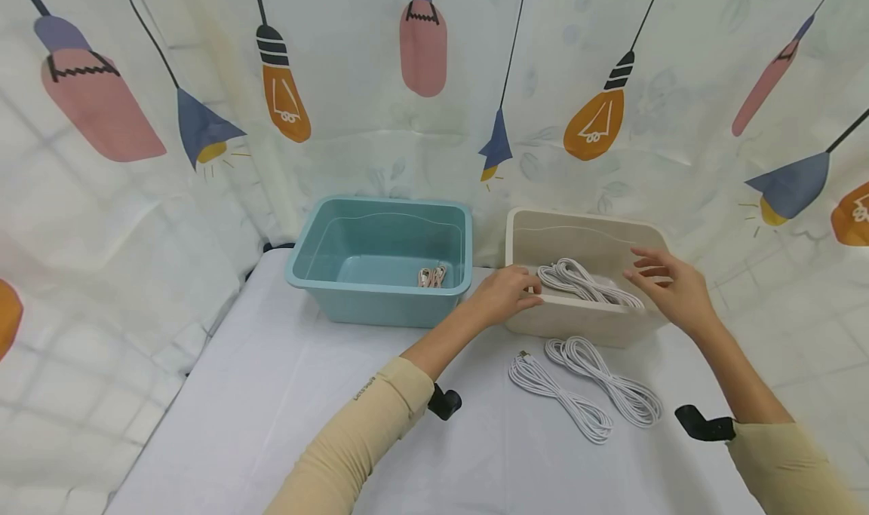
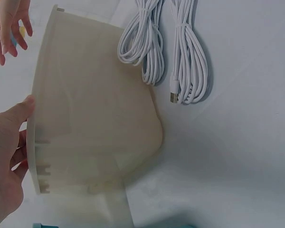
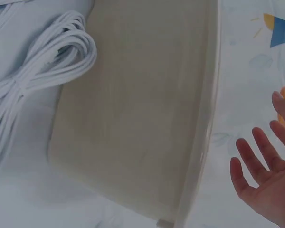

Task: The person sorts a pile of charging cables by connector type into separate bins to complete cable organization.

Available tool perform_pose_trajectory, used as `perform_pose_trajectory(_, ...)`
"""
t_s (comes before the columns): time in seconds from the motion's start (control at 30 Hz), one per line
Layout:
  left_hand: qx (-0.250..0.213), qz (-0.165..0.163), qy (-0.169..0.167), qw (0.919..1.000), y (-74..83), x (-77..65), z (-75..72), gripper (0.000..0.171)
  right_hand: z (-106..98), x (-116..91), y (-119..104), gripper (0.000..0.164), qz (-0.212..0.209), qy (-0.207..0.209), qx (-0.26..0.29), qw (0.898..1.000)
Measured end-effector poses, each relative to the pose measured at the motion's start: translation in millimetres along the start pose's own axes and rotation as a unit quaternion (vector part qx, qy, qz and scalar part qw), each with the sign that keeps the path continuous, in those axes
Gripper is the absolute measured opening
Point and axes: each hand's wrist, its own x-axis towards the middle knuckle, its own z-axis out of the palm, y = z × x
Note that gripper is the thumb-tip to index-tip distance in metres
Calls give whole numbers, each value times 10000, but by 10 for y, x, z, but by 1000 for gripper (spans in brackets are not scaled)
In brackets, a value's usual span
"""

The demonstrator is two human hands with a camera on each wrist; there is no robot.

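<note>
White cloth (image 1: 285,402) bears a smooth beige bin (image 1: 570,323), left grip (image 1: 504,295) pinching its rim (image 2: 31,152), right grip (image 1: 679,293) spread.

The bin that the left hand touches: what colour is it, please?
The bin is plain beige, seen best in the head view.

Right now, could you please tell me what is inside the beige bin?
Coiled white cable lies inside the beige bin. Its near wall hides the bottom just behind it, and anything beneath the cable is covered.

left hand (image 1: 504,293): thumb opposing curled fingers | right hand (image 1: 679,292): fingers spread, loosely bent
</note>
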Motion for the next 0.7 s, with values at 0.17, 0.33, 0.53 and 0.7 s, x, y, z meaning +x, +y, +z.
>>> perform_pose_trajectory(0.17,27,-10,-16,10000,4,-2,-4,18,30,-167,-38,42,5,90,117,9999)
perform_pose_trajectory(0.33,62,-7,-25,10000,2,-1,1,18,80,-299,-46,42,-40,159,270,9995)
perform_pose_trajectory(0.53,127,20,28,9999,3,-1,8,18,172,-460,-52,41,-73,303,305,9991)
perform_pose_trajectory(0.7,103,30,56,9999,10,-2,6,18,266,-589,-44,39,-158,385,396,9983)
